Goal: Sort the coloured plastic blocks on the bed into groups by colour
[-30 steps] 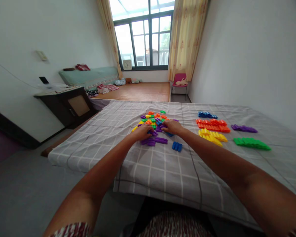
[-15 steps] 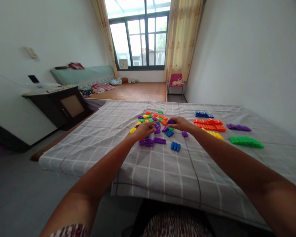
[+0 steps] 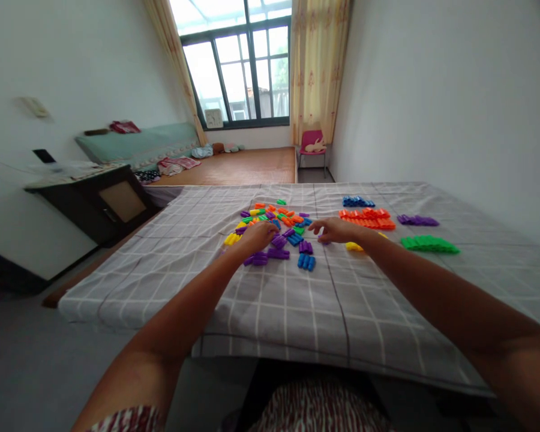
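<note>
On the checked cloth, my left hand (image 3: 257, 236) reaches into a loose pile of coloured plastic clothespins (image 3: 284, 215). Its fingers are curled together, with a bit of purple clothespin showing at their tips. To the right of the pile, my right hand (image 3: 333, 229) hovers low with fingers apart and nothing between them. A purple clothespin (image 3: 324, 239) lies partly hidden under it. Between my hands are a purple group (image 3: 305, 246) and a row of blue clothespins (image 3: 306, 262). More purple clothespins (image 3: 279, 254) lie by my left wrist.
Sorted rows stand on the right: blue (image 3: 359, 201), orange (image 3: 368, 219), purple (image 3: 417, 221) and green (image 3: 429, 244). My right forearm partly covers a yellow row (image 3: 353, 246). The checked cloth (image 3: 274, 312) drapes over the table's near edge. Behind is a low bed (image 3: 252, 167).
My right hand has let go of purple clothespins, which now lie above the blue row, and has moved right with its fingers opening. The whole view has shifted slightly.
</note>
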The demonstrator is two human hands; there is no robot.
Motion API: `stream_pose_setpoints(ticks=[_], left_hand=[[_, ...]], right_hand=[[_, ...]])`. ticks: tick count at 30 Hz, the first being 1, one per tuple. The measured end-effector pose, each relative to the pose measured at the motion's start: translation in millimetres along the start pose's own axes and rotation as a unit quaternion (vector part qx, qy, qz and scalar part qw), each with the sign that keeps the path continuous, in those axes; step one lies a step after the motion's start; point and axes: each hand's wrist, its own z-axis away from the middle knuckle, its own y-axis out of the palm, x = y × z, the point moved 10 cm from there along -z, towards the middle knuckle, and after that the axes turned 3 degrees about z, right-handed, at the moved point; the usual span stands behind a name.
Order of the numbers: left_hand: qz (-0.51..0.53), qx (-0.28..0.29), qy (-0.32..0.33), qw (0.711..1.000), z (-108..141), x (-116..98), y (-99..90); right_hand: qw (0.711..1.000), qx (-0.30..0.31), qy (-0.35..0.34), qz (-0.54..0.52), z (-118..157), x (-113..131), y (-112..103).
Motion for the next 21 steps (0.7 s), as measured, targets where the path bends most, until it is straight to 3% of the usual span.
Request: stream_pose_setpoints(ticks=[4, 9, 13, 17, 21], left_hand=[[0.012, 0.044, 0.02, 0.999, 2, -11, 8.1], [0.026, 0.138, 0.099, 0.985, 4, -33, 25.6], [0.004, 0.156, 0.083, 0.984, -3, -26, 28.3], [-0.015, 0.149, 0.074, 0.986, -14, -16, 23.7], [0.013, 0.098, 0.088, 0.991, -37, -23, 6.1]], right_hand=[[0.999, -0.016, -0.041, 0.003, -1, 15, 7], [0.999, -0.01, -0.039, 0.027, -6, 33, 23], [0.997, -0.003, -0.072, 0.007, -2, 47, 20], [0.996, -0.032, -0.083, -0.03, 10, 36, -12], [0.992, -0.117, -0.032, -0.033, 41, -28, -78]])
